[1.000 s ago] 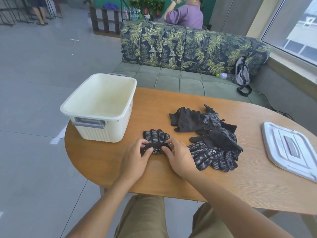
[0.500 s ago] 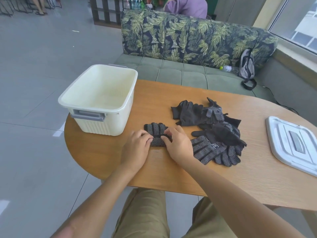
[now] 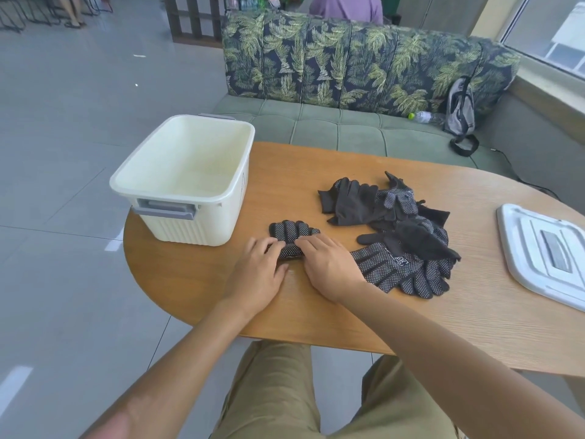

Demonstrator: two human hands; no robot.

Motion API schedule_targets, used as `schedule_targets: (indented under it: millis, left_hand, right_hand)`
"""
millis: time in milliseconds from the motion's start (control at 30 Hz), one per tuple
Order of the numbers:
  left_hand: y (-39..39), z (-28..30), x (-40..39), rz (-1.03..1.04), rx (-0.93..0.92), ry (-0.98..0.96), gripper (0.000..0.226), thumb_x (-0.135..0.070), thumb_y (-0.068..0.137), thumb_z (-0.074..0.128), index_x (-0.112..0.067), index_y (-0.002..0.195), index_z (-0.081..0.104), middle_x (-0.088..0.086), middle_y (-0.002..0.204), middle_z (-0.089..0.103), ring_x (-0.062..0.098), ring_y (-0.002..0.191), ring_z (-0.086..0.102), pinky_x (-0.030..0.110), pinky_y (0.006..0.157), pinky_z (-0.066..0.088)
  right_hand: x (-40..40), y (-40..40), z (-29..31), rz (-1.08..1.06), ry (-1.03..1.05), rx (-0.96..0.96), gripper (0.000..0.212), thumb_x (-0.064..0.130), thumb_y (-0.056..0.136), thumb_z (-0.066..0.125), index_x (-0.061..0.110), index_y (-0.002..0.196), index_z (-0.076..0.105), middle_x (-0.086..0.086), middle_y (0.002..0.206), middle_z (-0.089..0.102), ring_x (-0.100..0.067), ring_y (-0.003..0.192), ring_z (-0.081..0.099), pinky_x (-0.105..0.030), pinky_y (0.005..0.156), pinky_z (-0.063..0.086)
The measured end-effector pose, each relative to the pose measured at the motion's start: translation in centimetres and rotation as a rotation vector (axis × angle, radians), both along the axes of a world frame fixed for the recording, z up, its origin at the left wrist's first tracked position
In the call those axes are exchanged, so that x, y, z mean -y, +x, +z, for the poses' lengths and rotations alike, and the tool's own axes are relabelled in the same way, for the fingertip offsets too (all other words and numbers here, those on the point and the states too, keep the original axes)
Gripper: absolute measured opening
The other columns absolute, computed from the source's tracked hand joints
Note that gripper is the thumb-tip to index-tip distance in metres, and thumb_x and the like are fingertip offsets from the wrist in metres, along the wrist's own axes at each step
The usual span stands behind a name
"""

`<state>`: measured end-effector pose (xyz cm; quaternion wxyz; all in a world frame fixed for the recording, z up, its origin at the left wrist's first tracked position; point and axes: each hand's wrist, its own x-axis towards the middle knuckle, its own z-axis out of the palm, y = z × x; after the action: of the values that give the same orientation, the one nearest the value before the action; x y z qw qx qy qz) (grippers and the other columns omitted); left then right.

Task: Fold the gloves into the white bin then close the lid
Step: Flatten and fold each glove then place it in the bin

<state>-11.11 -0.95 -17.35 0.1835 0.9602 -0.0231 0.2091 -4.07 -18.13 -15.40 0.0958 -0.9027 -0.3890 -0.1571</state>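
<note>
A black dotted glove (image 3: 292, 232) lies on the wooden table (image 3: 316, 172) just right of the empty white bin (image 3: 164, 195). Its near end is doubled over, and its fingertips point away from me. My left hand (image 3: 258, 274) and my right hand (image 3: 329, 267) lie side by side on that fold, fingers stretched over it and pressing down. A loose pile of several more black gloves (image 3: 405, 236) sits to the right, touching my right hand. The bin's white lid (image 3: 544, 248) lies flat at the table's right edge.
Behind the table stands a green sofa with a leaf-print back (image 3: 348, 68), carrying a grey backpack (image 3: 460, 112) and a water bottle (image 3: 422, 116). A person in purple (image 3: 346, 7) sits beyond it. Grey tiled floor (image 3: 63, 153) lies to the left.
The glove's cuff end has been folded over toward its fingers. Both hands went from pinching the cuff to lying flat on the fold, a little farther from me.
</note>
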Motion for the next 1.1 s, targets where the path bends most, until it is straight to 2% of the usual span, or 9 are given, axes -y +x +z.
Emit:
schedule_targets:
  millis: [133, 333, 533, 633, 733, 800, 900, 1000, 1100]
  left_hand:
    - [-0.9, 0.2, -0.1, -0.04, 0.026, 0.04, 0.04, -0.02, 0.088, 0.071, -0.014, 0.126, 0.063, -0.001, 0.123, 0.061, 0.024, 0.111, 0.054, 0.037, 0.091, 0.052]
    - [-2.1, 0.4, -0.1, -0.104, 0.069, 0.052, 0.033, -0.014, 0.084, 0.075, -0.012, 0.116, 0.065, -0.001, 0.11, 0.067, 0.022, 0.109, 0.059, 0.037, 0.086, 0.054]
    - [-1.5, 1.2, -0.2, -0.002, -0.085, -0.199, 0.03, -0.035, 0.096, 0.06, -0.023, 0.123, 0.057, -0.001, 0.112, 0.066, 0.02, 0.107, 0.059, 0.041, 0.085, 0.051]
    - [-0.6, 1.5, -0.4, 0.049, -0.129, -0.31, 0.029, -0.044, 0.096, 0.058, -0.028, 0.118, 0.051, -0.005, 0.117, 0.065, 0.015, 0.11, 0.061, 0.04, 0.088, 0.052]
    - [0.4, 2.0, -0.7, 0.096, -0.119, -0.393, 0.026, -0.045, 0.094, 0.062, -0.025, 0.11, 0.054, -0.005, 0.102, 0.068, 0.015, 0.092, 0.065, 0.035, 0.076, 0.051]
    - [1.1, 2.3, -0.9, 0.115, -0.153, -0.407, 0.024, -0.046, 0.093, 0.062, -0.025, 0.104, 0.056, -0.007, 0.085, 0.067, 0.016, 0.074, 0.064, 0.035, 0.065, 0.05]
    - [2.0, 2.8, -1.1, 0.141, -0.189, -0.422, 0.021, -0.046, 0.092, 0.064, -0.026, 0.094, 0.059, -0.008, 0.075, 0.065, 0.014, 0.065, 0.061, 0.035, 0.062, 0.049]
    - [3.0, 2.9, -1.3, 0.17, -0.199, -0.384, 0.022, -0.041, 0.088, 0.069, -0.021, 0.083, 0.06, -0.004, 0.078, 0.061, 0.019, 0.074, 0.059, 0.034, 0.063, 0.041]
    - [3.8, 3.0, -1.6, 0.176, -0.256, -0.342, 0.019, -0.036, 0.088, 0.072, -0.019, 0.095, 0.066, 0.001, 0.098, 0.06, 0.02, 0.093, 0.059, 0.031, 0.076, 0.041]
  right_hand:
    - [0.6, -1.3, 0.3, -0.009, 0.039, -0.027, 0.028, 0.012, 0.088, 0.055, 0.014, 0.115, 0.063, 0.0, 0.108, 0.068, -0.026, 0.1, 0.061, -0.037, 0.081, 0.05]
    - [1.8, -2.9, 0.2, 0.03, 0.063, -0.102, 0.03, 0.017, 0.094, 0.049, 0.015, 0.123, 0.057, -0.002, 0.114, 0.065, -0.025, 0.103, 0.058, -0.039, 0.087, 0.047]
    - [1.2, -1.8, 1.5, -0.047, 0.153, -0.369, 0.042, 0.036, 0.092, 0.057, 0.025, 0.129, 0.041, -0.006, 0.112, 0.064, -0.025, 0.107, 0.058, -0.041, 0.092, 0.047]
    - [0.9, -1.0, 2.5, -0.123, 0.221, -0.498, 0.039, 0.041, 0.093, 0.059, 0.024, 0.123, 0.041, -0.005, 0.108, 0.065, -0.025, 0.097, 0.062, -0.038, 0.082, 0.049]
    - [0.2, -0.2, 3.1, -0.167, 0.233, -0.537, 0.029, 0.041, 0.096, 0.056, 0.023, 0.114, 0.042, 0.004, 0.08, 0.059, -0.023, 0.074, 0.057, -0.034, 0.067, 0.041]
    - [-0.2, 0.4, 3.2, -0.171, 0.22, -0.525, 0.026, 0.04, 0.097, 0.053, 0.02, 0.112, 0.046, 0.002, 0.091, 0.06, -0.023, 0.084, 0.057, -0.034, 0.071, 0.041]
    - [-0.6, 1.7, 3.3, -0.194, 0.211, -0.563, 0.028, 0.04, 0.096, 0.056, 0.018, 0.114, 0.054, -0.001, 0.112, 0.057, -0.02, 0.099, 0.055, -0.032, 0.08, 0.043]
    - [-0.9, 2.8, 3.8, -0.227, 0.194, -0.645, 0.033, 0.042, 0.093, 0.06, 0.018, 0.115, 0.059, -0.002, 0.113, 0.059, -0.02, 0.1, 0.056, -0.031, 0.078, 0.045]
    - [-1.4, 3.4, 4.0, -0.252, 0.141, -0.628, 0.035, 0.042, 0.092, 0.062, 0.017, 0.116, 0.061, -0.003, 0.114, 0.057, -0.019, 0.101, 0.055, -0.033, 0.084, 0.048]
